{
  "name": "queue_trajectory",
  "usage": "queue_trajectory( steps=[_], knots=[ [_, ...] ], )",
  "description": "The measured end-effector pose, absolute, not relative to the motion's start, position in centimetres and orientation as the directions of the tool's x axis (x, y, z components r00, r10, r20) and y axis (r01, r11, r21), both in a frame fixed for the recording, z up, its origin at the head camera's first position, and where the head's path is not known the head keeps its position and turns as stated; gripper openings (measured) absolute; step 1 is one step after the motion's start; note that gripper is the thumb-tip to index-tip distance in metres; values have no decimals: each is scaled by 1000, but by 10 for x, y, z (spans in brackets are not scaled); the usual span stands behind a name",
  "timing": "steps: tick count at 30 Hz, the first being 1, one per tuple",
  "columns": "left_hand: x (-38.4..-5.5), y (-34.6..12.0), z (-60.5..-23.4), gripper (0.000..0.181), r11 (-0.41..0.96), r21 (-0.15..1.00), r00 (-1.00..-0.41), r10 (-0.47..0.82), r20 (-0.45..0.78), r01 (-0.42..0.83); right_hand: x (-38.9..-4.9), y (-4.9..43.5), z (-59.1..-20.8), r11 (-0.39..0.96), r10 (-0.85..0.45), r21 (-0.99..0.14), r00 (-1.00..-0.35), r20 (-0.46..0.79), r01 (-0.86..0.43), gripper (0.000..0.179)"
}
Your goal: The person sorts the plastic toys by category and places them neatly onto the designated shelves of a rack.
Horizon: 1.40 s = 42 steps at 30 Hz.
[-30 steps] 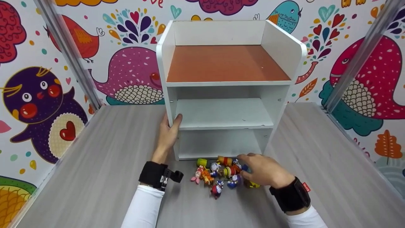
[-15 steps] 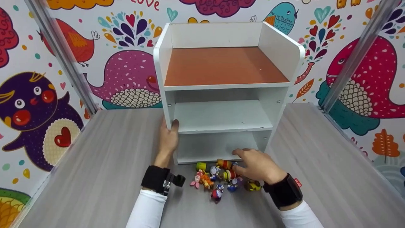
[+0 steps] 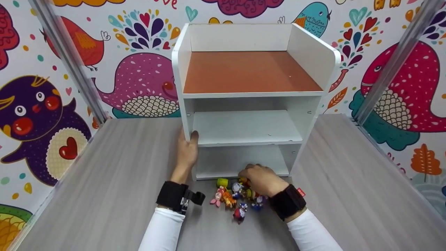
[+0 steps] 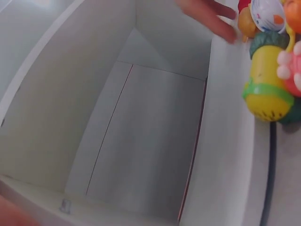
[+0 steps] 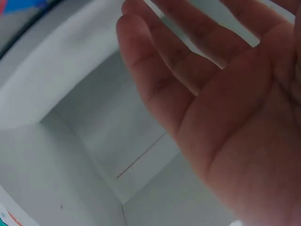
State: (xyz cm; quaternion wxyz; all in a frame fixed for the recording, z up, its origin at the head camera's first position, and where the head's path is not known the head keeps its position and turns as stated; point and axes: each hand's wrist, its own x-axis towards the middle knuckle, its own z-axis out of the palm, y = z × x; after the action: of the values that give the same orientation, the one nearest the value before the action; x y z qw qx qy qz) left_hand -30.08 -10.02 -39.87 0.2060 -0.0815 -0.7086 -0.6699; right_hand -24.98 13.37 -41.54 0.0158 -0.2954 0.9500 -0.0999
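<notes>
A small white shelf unit (image 3: 249, 127) with a brown top stands upright in the head view. My left hand (image 3: 187, 153) grips its left side panel, thumb on the front edge. Against the foot of the unit lies a cluster of small toy figurines, among them a yellow-green one (image 3: 222, 182), a pink one (image 3: 217, 196), an orange tiger-like one (image 3: 228, 200) and a red one (image 3: 239, 214). Over the cluster's right part reaches my right hand (image 3: 262, 179), fingertips close to an orange-yellow figurine (image 3: 243, 180). Its fingers look loosely extended in the right wrist view and hide some figurines.
The unit has a middle shelf (image 3: 245, 127) and a bottom compartment (image 3: 240, 160). Grey wood-look flooring (image 3: 139, 167) surrounds it. Patterned walls (image 3: 139, 31) with metal posts (image 3: 69, 62) rise behind and at both sides.
My right hand has moved left across the figurines, from their right end toward the orange-yellow one by the unit. The left hand keeps its grip on the side panel.
</notes>
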Motion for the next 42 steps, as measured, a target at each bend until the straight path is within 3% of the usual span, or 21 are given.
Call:
queue_trajectory(
  steps=[9,17,25,32,38,42],
  knots=[
    [-305,-100,-402,59,99,928,-918,-137,371,360,-254,124,-431,836,-526,-127,-845,96,-534,25],
    [-304,-97,-402,57,113,926,-918,-135,374,361,-257,128,-435,849,-474,-206,-874,108,-486,26],
    [-303,-96,-400,58,104,922,-913,-136,384,372,-255,132,-428,861,-466,-183,-880,91,-475,28],
    [-305,-97,-399,57,107,908,-900,-127,417,405,-256,157,-401,811,-474,-327,-872,121,-486,50],
    [-304,-100,-400,59,107,910,-903,-125,411,400,-259,182,-387,763,-478,-397,-858,187,-511,24],
    [-304,-101,-399,58,113,912,-903,-137,407,394,-260,189,-382,730,-492,-423,-843,219,-536,19]
  ],
)
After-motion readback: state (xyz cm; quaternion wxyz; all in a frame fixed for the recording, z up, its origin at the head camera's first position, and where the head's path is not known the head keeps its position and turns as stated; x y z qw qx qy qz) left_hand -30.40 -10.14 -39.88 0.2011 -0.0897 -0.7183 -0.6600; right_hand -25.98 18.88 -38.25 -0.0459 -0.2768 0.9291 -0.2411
